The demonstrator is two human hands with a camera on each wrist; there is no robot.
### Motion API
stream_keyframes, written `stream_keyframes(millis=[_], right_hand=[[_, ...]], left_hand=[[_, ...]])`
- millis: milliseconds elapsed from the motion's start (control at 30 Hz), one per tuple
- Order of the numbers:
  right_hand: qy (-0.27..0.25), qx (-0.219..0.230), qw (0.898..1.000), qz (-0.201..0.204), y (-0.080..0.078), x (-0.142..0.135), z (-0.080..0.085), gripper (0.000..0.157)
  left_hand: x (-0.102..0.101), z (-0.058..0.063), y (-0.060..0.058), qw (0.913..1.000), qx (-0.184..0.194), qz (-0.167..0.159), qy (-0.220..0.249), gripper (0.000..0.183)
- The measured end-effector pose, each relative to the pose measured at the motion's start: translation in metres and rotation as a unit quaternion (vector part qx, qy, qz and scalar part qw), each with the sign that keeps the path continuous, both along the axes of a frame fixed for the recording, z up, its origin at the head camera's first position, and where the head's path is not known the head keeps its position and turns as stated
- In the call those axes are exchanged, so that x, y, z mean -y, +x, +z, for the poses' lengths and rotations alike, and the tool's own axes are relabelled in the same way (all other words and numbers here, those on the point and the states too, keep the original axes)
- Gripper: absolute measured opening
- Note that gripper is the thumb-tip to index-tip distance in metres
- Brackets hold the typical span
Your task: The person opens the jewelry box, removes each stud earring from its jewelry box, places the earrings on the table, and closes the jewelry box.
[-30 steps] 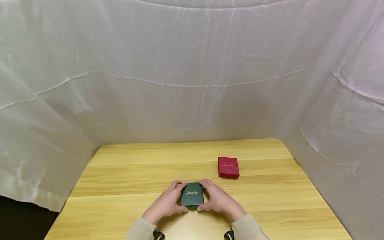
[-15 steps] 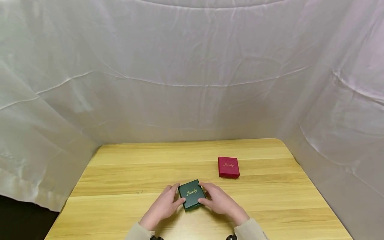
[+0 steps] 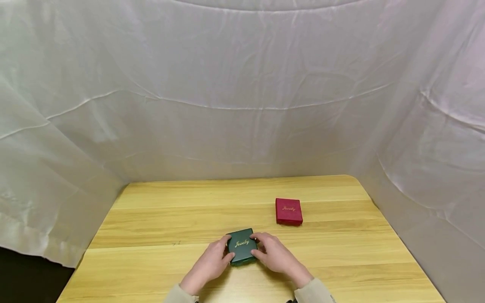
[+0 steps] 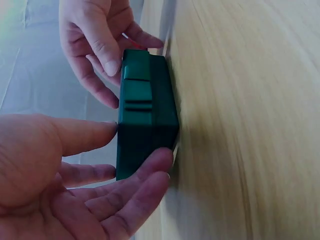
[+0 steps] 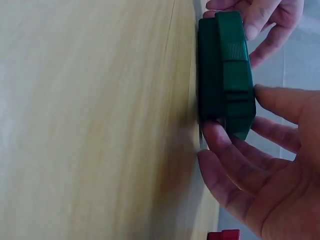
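A dark green jewelry box with gold "Jewelry" lettering on its lid sits turned slightly askew near the front of the table. My left hand holds its left side, thumb at the near corner and fingers along the edge. From the opposite side my right hand grips it in the same way. In the left wrist view the ridged front tab of the green box faces the camera, and the lid is closed. The right wrist view shows fingertips low against the side of the box, close over the table.
A red jewelry box with the same gold lettering lies farther back to the right. The wooden table has pale fabric curtains behind it and on both sides.
The green jewelry box, first square to me, was turned counterclockwise between both hands, then partly back. Both hands shifted their fingers along with it. The red box has not moved.
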State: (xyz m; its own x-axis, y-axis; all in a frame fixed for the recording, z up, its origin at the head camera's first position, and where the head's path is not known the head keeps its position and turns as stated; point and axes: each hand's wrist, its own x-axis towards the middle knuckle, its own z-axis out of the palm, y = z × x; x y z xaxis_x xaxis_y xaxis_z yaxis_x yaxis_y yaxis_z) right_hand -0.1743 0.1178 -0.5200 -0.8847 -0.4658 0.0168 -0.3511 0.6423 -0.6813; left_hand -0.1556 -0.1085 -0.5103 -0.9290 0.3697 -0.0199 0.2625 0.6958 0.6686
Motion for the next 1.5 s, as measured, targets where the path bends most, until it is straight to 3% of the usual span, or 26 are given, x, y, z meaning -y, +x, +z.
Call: stream_keyframes(millis=[300,600,1000,1233,1500], right_hand=[[-0.034,0.024,0.999,-0.005,-0.001,0.004,-0.001,0.037],[-0.117,0.101,0.988,-0.009,-0.002,0.021,0.000,0.041],[-0.130,0.106,0.986,0.006,-0.007,0.063,-0.002,0.044],[-0.091,0.066,0.993,0.019,-0.014,0.086,-0.002,0.043],[-0.064,0.033,0.997,0.023,-0.018,0.105,-0.007,0.044]], left_hand=[[0.006,-0.008,-0.006,0.9995,0.002,-0.009,0.029,0.053],[0.032,-0.010,-0.011,0.9940,0.036,-0.007,0.102,0.053],[0.066,-0.005,-0.004,0.9906,0.042,0.054,0.118,0.054],[0.083,-0.005,-0.003,0.9852,0.050,0.113,0.119,0.053],[0.096,-0.005,-0.002,0.9801,0.050,0.156,0.113,0.050]])
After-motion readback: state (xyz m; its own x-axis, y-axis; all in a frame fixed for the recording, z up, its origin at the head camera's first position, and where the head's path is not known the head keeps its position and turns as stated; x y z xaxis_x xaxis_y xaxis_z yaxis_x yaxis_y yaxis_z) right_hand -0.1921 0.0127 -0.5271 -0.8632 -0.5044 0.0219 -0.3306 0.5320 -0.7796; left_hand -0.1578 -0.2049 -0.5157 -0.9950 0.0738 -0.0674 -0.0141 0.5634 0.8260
